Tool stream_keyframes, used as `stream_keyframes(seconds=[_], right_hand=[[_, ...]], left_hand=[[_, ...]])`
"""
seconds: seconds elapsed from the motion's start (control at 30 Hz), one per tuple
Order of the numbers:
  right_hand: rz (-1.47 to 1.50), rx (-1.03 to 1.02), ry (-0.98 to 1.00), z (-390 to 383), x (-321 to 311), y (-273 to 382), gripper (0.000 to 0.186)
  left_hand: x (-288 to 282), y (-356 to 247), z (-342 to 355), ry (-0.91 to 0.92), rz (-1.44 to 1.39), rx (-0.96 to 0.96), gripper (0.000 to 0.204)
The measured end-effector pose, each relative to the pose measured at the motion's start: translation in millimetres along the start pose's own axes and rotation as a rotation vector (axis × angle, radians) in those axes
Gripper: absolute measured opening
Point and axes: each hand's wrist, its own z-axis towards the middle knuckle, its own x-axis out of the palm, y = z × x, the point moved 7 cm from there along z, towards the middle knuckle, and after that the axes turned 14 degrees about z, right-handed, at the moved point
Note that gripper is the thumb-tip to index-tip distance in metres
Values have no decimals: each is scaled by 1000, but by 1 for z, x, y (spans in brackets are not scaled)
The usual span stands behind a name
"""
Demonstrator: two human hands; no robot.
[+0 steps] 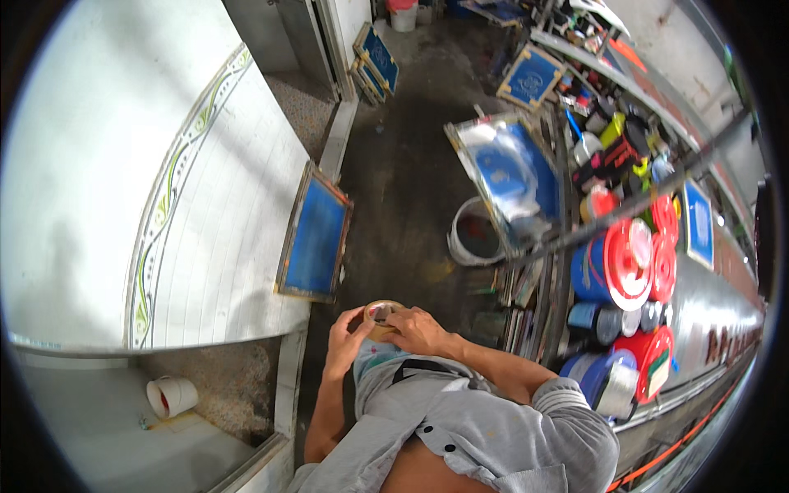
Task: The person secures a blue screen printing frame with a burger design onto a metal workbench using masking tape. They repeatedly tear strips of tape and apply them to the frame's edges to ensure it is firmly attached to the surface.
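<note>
A tan roll of packing tape [380, 334] is held in front of my waist, its round opening facing up. My left hand [346, 340] grips the roll's left side, with the thumb along the near edge. From the right, my right hand [417, 330] holds it too, fingers curled at the rim and partly over the opening. Where the tape's loose end lies, I cannot make out. Just below the hands is the front of my grey shirt [386, 394].
A blue-meshed screen frame [316, 236] leans against the white wall at left. Ahead right, another screen frame [501, 168] stands by a white bucket [454, 241]. Shelving on the right holds red-lidded tubs [629, 259] and bottles. A small white bucket [173, 397] lies tipped at lower left.
</note>
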Motion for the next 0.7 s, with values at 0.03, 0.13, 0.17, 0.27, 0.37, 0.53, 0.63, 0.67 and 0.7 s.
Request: stream_keyframes(seconds=[0.03,0.13,0.17,0.27,0.37,0.53,0.63,0.67,0.7], right_hand=[[21,3,-6,27,-13,-7,29],[43,48,15,102,-42,-43,30],[66,45,0,126,-51,-60,30],[133,82,-11,196,-82,-98,30],[150,175,9,265,-134,-126,35],[260,232,-128,349,-240,-153,45],[321,180,-289,391,-297,-184,45],[311,186,-336,402,-313,-203,45],[300,192,-382,413,-330,-219,44]], left_hand=[[-11,-11,27,-1,-55,-19,42],[-28,-30,118,-28,54,76,37],[-32,-31,150,-25,87,90,36],[-36,-30,243,71,-41,-10,32],[-33,-43,343,249,-131,-53,30],[-17,-131,492,498,-177,-29,36],[2,-176,580,633,-118,-15,39],[15,-180,611,675,-103,-15,40],[27,-185,641,715,-89,-15,40]])
